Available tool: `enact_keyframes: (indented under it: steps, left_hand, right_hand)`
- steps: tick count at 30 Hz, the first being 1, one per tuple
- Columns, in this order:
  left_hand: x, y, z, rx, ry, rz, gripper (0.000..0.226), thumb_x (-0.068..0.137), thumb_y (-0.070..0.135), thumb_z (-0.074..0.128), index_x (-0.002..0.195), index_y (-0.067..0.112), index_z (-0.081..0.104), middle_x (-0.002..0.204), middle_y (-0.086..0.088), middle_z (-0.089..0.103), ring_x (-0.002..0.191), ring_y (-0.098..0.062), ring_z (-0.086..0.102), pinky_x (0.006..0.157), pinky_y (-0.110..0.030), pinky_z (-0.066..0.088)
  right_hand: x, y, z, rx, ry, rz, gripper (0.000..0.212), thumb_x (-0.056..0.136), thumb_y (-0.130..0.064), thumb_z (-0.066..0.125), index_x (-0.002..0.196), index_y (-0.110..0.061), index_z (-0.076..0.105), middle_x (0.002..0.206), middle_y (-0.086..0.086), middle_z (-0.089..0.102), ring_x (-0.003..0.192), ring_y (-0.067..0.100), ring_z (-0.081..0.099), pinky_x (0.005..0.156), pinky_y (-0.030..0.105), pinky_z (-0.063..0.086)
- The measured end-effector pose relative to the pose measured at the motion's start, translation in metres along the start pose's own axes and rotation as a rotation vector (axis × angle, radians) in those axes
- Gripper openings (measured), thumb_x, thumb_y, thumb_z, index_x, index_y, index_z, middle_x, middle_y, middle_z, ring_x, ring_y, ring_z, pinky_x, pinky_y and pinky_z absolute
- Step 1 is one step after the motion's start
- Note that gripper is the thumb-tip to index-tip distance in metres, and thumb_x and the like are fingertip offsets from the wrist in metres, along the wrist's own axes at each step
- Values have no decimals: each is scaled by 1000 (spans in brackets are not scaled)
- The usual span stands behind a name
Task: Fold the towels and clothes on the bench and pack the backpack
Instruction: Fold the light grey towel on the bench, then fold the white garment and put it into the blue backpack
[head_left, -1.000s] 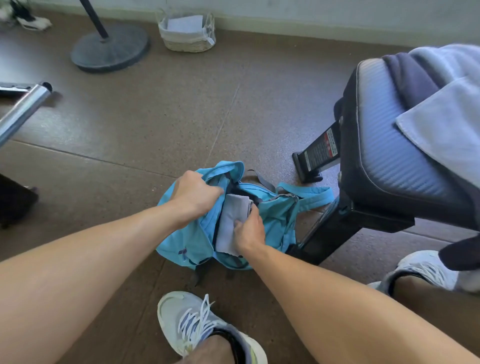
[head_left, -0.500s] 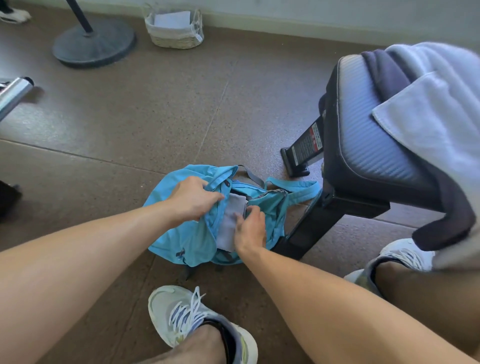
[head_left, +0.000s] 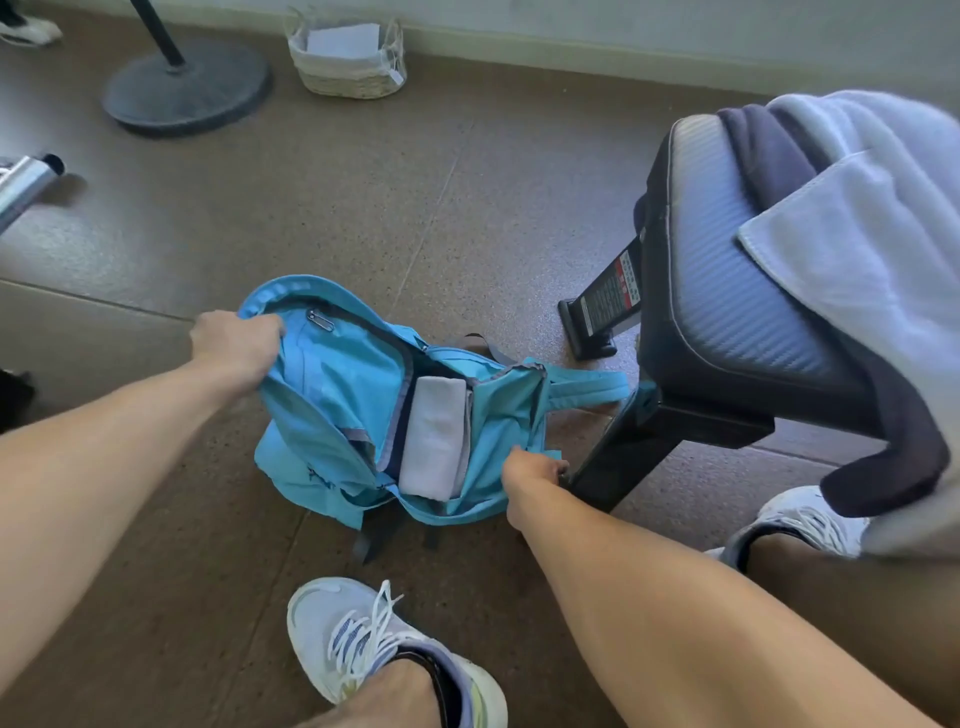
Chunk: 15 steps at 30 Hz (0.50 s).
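a turquoise backpack (head_left: 332, 395) lies on the brown floor (head_left: 363, 197) just beside the leg of a padded bench (head_left: 727, 291), its main compartment pulled wide open. its long axis runs from the near bottom edge, close to the person's shoe, up and away toward the wall, with the top of the bag and its shoulder straps pointing away and to the right, toward the bench. the left hand (head_left: 236, 345) grips the rim of the front flap at the far left, fingers curled round the fabric, and holds that flap lifted and spread outward. the right hand (head_left: 530, 475) pinches the opposite edge of the opening at the near right, next to the bench leg, fingers closed on the cloth. between the two sides a folded pale grey towel (head_left: 434, 439) stands on edge inside the compartment, its long side lined up with the length of the bag and its upper end pointing toward the straps. on the bench a large pale towel (head_left: 872, 270) is draped over a dark garment (head_left: 769, 150), both hanging over the near edge. a white sneaker (head_left: 358, 644) is planted on the floor below the bag. by the wall sit a woven basket (head_left: 348, 57) and a round stand base (head_left: 187, 85).
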<state>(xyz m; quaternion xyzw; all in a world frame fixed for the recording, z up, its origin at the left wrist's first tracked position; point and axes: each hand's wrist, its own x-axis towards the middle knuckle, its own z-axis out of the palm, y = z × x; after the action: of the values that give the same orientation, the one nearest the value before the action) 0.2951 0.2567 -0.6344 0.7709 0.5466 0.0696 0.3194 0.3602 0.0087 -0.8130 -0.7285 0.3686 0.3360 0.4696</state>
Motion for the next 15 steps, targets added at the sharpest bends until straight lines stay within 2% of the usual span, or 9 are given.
enact_keyframes:
  steps: [2,3,4,6,9,12,15]
  left_hand:
    - [4,-5,-5,-2,-7,-30,22,89,23,64,84,4,56,87,-13,55,70,-26,45,66,-36,37]
    - [3,-5,-5,-1,-18,-27,24,90,25,65,82,5,56,87,-13,56,70,-27,46,66,-35,37]
    - [3,-5,-4,-3,-33,-16,26,90,28,65,81,5,56,89,-14,58,73,-28,48,68,-35,38]
    - [-2,1,-1,4,-93,20,37,94,40,63,81,5,60,96,-15,61,81,-29,53,72,-34,39]
    - [-17,16,11,48,-242,122,55,95,56,56,89,3,69,93,-15,69,78,-32,63,64,-32,45]
    - [-47,34,29,-69,-438,211,39,98,46,57,88,10,69,82,-10,69,64,-21,64,45,-24,50]
    - [-76,47,49,3,-663,326,30,100,38,58,89,10,63,79,-8,62,65,-22,62,52,-27,54]
  right_hand:
    - [-6,1,-2,60,-110,-32,53,96,-21,55,143,-1,43,144,17,51,128,36,53,100,39,47]
    - [-11,0,-3,92,-93,-76,40,95,-16,55,133,-3,53,134,15,59,119,37,59,91,36,49]
    - [-19,-2,-5,113,-21,-148,29,94,-13,55,121,-8,59,125,14,64,110,36,62,87,36,49]
    - [-40,-12,-9,132,142,-342,15,91,-15,59,106,-14,58,113,12,68,103,36,63,87,38,49]
    - [-87,-28,-16,133,262,-602,21,97,-31,58,105,-12,55,107,11,68,103,35,61,80,38,42]
    - [-118,-30,-31,152,311,-687,31,101,-41,50,105,-11,57,102,10,68,101,34,61,75,36,37]
    - [-123,-14,-48,124,322,-640,37,102,-44,44,109,-11,59,110,14,68,105,36,61,75,37,37]
